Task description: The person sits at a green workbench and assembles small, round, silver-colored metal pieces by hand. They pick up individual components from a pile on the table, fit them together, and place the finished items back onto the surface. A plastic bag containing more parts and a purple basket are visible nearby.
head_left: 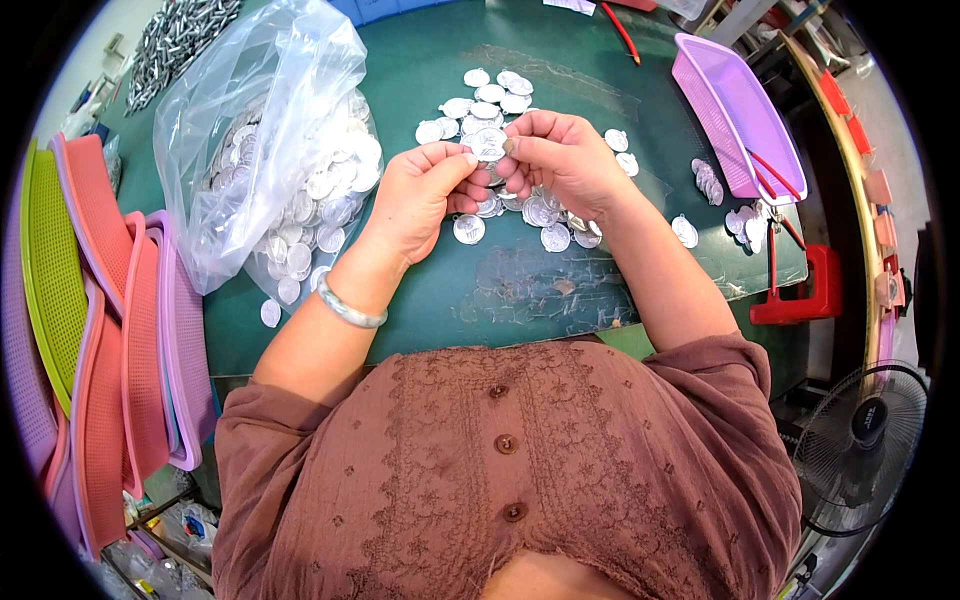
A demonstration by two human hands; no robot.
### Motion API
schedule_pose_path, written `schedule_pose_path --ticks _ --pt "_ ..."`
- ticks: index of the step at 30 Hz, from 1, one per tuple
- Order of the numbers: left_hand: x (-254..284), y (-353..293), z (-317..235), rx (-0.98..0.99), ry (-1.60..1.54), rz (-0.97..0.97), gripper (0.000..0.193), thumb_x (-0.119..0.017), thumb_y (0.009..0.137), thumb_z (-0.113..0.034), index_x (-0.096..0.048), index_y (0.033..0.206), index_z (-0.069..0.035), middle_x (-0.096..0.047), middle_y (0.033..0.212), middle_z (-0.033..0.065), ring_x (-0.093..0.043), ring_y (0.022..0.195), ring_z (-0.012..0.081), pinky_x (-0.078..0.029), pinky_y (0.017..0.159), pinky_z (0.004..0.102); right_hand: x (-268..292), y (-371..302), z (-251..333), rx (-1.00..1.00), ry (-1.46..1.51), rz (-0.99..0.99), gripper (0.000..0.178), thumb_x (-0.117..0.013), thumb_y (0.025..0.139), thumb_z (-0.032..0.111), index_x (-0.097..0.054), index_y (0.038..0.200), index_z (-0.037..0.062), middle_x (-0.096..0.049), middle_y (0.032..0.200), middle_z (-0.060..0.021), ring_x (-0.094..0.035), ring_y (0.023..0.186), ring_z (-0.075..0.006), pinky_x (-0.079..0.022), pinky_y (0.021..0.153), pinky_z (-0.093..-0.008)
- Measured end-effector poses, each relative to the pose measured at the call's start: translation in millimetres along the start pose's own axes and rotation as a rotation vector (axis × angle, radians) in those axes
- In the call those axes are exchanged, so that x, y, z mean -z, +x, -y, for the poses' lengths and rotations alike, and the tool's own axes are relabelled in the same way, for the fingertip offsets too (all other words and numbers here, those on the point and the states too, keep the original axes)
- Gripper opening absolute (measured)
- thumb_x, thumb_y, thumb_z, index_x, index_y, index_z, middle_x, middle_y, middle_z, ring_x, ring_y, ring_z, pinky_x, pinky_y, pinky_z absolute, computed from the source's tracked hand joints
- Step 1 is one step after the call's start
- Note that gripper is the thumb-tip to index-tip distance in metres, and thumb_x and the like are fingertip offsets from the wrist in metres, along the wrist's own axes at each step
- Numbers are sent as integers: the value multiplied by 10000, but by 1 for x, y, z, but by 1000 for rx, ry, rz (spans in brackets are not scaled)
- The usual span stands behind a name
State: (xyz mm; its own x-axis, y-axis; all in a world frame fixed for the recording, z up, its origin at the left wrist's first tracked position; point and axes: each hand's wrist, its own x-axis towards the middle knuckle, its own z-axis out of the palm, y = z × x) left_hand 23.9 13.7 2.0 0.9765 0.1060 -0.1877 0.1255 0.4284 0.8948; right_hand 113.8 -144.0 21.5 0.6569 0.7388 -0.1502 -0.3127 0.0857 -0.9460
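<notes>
A stack of ribbed plastic trays in green, pink and lilac [95, 330] leans along the 9 o'clock edge of the dark green worktop [520, 290]. At 11 o'clock a heap of small silvery metal parts [175, 40] lies on the far corner, and just right of it a crumpled clear plastic bag [265, 150] spills flat round silver metal discs [320, 200] toward the person.

The left hand [420, 195], a silver bangle [348, 308] on its wrist, has its fingers pinched together on the left rim of one round silver metal disc with a small loop [487, 143], held just above the worktop at 12 o'clock from the person's chest. The right hand [565, 160] is closed on the same disc from the other side, thumb and fingertips meeting those of the left hand. A loose scatter of like discs [495, 95] lies beyond the hands, more sit under and between them, and a few [685, 232] lie toward 2 o'clock.

A lilac plastic tray [735, 115] rests tilted at 1 o'clock, with a red tool [620, 30] beyond it. At 3 o'clock a red metal clamp [795, 290] grips the worktop edge, and at 4 o'clock a black floor fan [860, 440] stands on the floor. The person wears a brownish-pink buttoned blouse [510, 460].
</notes>
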Motion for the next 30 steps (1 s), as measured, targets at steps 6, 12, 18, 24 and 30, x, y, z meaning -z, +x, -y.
schedule_pose_path --ticks 6,12,18,24,30 --pt "0 -1 0 -11 2 -7 99 -536 819 -122 -568 838 -30 -597 712 44 -553 596 99 -444 533 205 1 1 -1 -8 4 13 130 -551 786 73 -528 879 -16 -590 728 -103 -552 597 -145 -456 548 -253" --pt "0 -1 -1 -7 -14 -3 107 -535 817 -124 -569 838 -24 -594 709 43 -550 598 97 -444 534 205 1 0 -1 -12 -4 23 147 -554 802 94 -528 893 -18 -591 736 -99 -552 607 -139 -457 555 -249" --pt "0 -1 -1 5 -23 5 82 -521 820 -107 -570 816 -41 -594 704 37 -549 607 95 -434 536 201 1 0 0 -10 -5 28 151 -552 806 90 -528 903 -23 -594 739 -100 -554 613 -137 -460 557 -249" --pt "0 -1 0 -3 -14 -5 88 -513 832 -109 -561 850 -37 -597 734 46 -556 625 103 -446 547 209 2 1 -5 92 -109 22 158 -560 800 65 -537 923 -31 -599 745 -84 -554 620 -115 -463 571 -235" --pt "1 0 1 -11 -20 6 100 -503 842 -107 -554 878 -29 -598 752 55 -571 652 118 -466 575 218 -1 1 -5 179 -222 -23 148 -565 785 63 -561 898 -32 -600 732 -63 -550 617 -97 -462 580 -222"
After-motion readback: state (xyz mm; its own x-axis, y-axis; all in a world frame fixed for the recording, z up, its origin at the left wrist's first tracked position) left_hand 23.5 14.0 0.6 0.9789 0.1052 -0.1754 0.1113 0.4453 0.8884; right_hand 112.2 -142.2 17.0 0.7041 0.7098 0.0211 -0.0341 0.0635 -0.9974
